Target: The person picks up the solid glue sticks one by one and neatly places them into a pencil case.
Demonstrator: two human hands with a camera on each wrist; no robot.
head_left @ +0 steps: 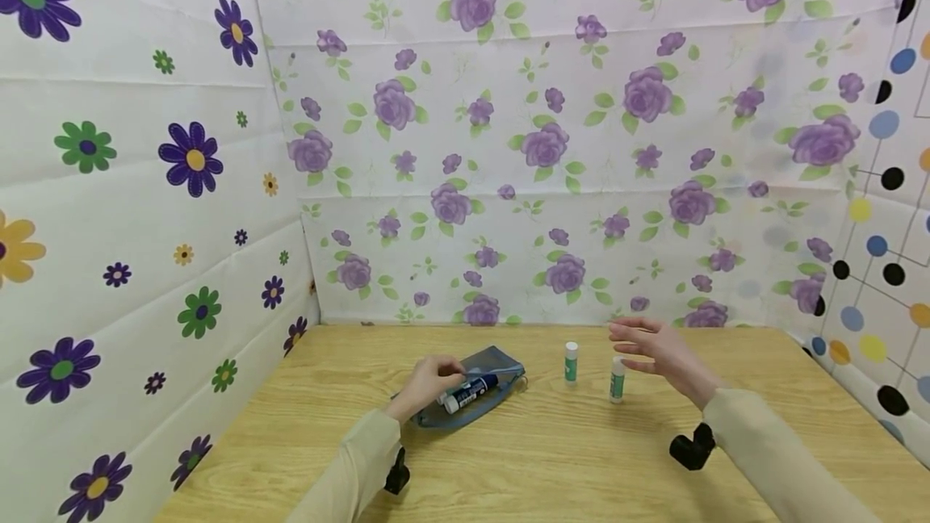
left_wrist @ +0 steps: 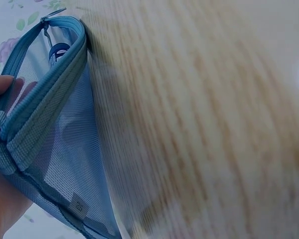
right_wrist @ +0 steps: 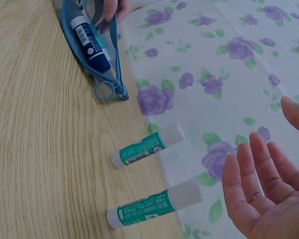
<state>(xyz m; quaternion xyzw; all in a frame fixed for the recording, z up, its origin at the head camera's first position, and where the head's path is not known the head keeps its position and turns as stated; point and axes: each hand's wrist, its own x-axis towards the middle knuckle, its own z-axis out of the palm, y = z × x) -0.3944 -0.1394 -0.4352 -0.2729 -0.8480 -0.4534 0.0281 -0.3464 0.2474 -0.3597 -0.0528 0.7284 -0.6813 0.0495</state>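
Observation:
A blue mesh zip pouch (head_left: 501, 359) lies on the table with its mouth spread, and my left hand (head_left: 429, 382) pinches its upper edge. Inside rests a navy glue stick with a white end (right_wrist: 88, 44); a green-and-white tube beside it is partly hidden. In the left wrist view, thumb and fingers grip the zip band (left_wrist: 45, 107). To the right, two green-and-white glue sticks (head_left: 571, 363) (head_left: 617, 382) stand upright on the table. My right hand (head_left: 672, 357) is raised beside the nearer one, fingers extended, holding nothing; the right wrist view shows its palm (right_wrist: 269, 199) apart from both sticks.
The wooden table (head_left: 538, 458) ends at a back wall covered with rose-printed cloth (head_left: 545, 144). Flower-printed cloth (head_left: 145, 184) hangs on the left, dotted cloth (head_left: 882, 265) on the right. Black wrist-camera mounts (head_left: 693, 448) stick out below both wrists.

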